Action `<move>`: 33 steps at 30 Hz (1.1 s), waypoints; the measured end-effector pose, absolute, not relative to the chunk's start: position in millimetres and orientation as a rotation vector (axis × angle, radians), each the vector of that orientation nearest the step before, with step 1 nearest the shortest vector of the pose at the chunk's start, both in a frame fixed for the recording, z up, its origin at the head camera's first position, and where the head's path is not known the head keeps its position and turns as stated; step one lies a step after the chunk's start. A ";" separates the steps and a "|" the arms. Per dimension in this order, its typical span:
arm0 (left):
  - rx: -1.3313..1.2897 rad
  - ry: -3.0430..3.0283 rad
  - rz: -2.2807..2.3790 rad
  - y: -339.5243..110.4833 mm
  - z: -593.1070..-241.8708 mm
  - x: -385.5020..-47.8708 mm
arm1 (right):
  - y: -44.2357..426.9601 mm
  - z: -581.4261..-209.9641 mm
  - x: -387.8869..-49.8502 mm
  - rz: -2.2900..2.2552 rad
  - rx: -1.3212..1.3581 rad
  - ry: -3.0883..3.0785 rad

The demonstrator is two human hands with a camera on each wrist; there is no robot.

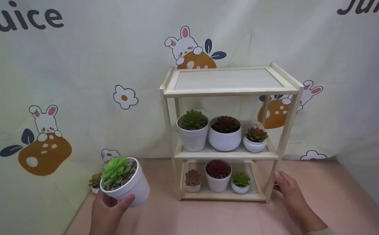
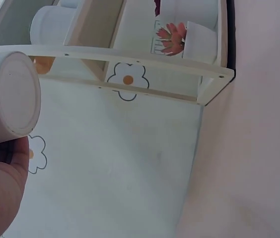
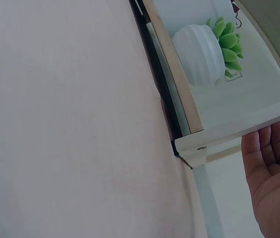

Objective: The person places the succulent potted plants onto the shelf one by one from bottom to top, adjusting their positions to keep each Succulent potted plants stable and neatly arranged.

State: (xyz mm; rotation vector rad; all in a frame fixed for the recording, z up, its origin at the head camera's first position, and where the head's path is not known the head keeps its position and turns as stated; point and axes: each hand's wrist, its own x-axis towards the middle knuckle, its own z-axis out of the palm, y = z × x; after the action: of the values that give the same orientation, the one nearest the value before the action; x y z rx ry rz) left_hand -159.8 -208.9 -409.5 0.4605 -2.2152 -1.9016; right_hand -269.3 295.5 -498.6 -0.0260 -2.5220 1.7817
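My left hand [image 1: 106, 209] grips a white pot [image 1: 138, 189] with a bright green succulent [image 1: 116, 173], tilted and off the floor left of the shelf. In the left wrist view the round base of that pot [image 2: 18, 94] faces the camera. My right hand [image 1: 290, 194] is at the lower right post of the wooden shelf [image 1: 231, 93]. In the right wrist view its fingers [image 3: 266, 144] reach to the post, their tips partly hidden by it. A small ribbed pot [image 3: 199, 54] with a green succulent stands just inside there.
On the middle tier stand a green succulent pot [image 1: 192, 137], a rounder dark-plant pot [image 1: 225, 138] and a small pot [image 1: 255, 145]. The lower tier holds a square pot [image 1: 193, 188], a red-plant pot [image 1: 218, 182] and a small green one [image 1: 240, 187]. Another succulent [image 1: 95, 180] sits behind my left hand.
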 end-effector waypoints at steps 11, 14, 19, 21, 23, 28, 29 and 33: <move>0.265 -2.111 -1.914 -193.5 -396.1 -161.8 | 295.4 -500.7 -270.0 1.824 -0.004 -2.497; 0.196 -2.075 -1.911 -188.4 -391.0 -164.4 | 295.4 -500.6 -270.3 1.836 0.007 -2.476; 0.116 -2.005 -1.907 -178.3 -380.6 -169.5 | 296.7 -501.4 -271.5 1.834 0.017 -2.468; 0.072 -1.975 -1.896 -173.6 -375.8 -171.2 | 296.9 -501.1 -271.8 1.844 0.010 -2.463; 0.041 -1.948 -1.889 -168.5 -371.9 -172.9 | 297.1 -500.8 -271.8 1.844 0.006 -2.468; -0.004 -1.856 -1.898 -156.3 -364.6 -176.4 | 297.1 -499.9 -272.2 1.828 0.007 -2.476; -0.012 -1.832 -1.907 -154.0 -363.0 -176.9 | 297.1 -499.7 -272.2 1.825 0.008 -2.478; -0.038 -1.761 -1.922 -146.4 -353.8 -178.7 | 297.5 -499.3 -271.8 1.822 0.017 -2.483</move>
State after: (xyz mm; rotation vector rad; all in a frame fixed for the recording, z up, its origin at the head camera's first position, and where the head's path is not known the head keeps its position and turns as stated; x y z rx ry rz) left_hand -178.7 -146.4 -353.8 -0.0379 -1.7612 -1.9215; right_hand -271.8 297.5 -499.3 0.0175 -2.4825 1.8217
